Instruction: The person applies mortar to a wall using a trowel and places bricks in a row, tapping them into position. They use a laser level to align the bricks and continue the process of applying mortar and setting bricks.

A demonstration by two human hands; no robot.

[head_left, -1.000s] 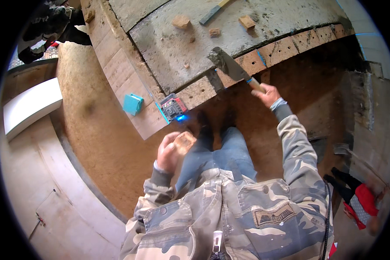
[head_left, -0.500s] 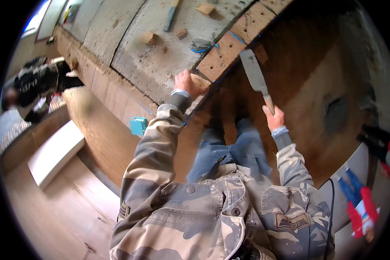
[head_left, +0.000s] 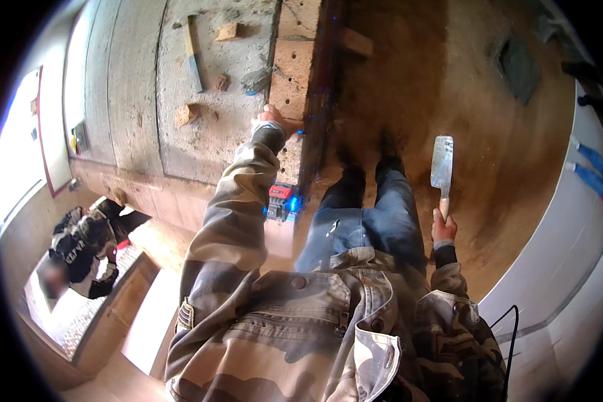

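Trowel shift: since the earlier frame, the trowel (head_left: 442, 164) has left the edge of the brick row (head_left: 290, 80); we now find its blade over the brown floor (head_left: 395, 87), well apart from the bricks.
Right hand: our right hand (head_left: 443, 231) has its fingers closed round the trowel's pale handle; the blade is long, grey and patchily smeared.
Red-and-black device: just beside our left sleeve (head_left: 231, 181), the device (head_left: 279, 195) shows a blue light; we judge that a swing of the forearm could knock it.
Left hand: our left hand (head_left: 273, 119) rests at the row, its fingers partly hidden, so we cannot tell whether they grip a brick; uneven pressure could, we think, push one out of line.
Brick row: orange-tan, pierced by small dark holes, along the slab's edge.
Concrete slab: the slab (head_left: 197, 151) bears broken brick pieces (head_left: 186, 115) and a wooden-handled tool (head_left: 193, 57).
Co-worker: a person (head_left: 80, 248) in dark clothing, far left.
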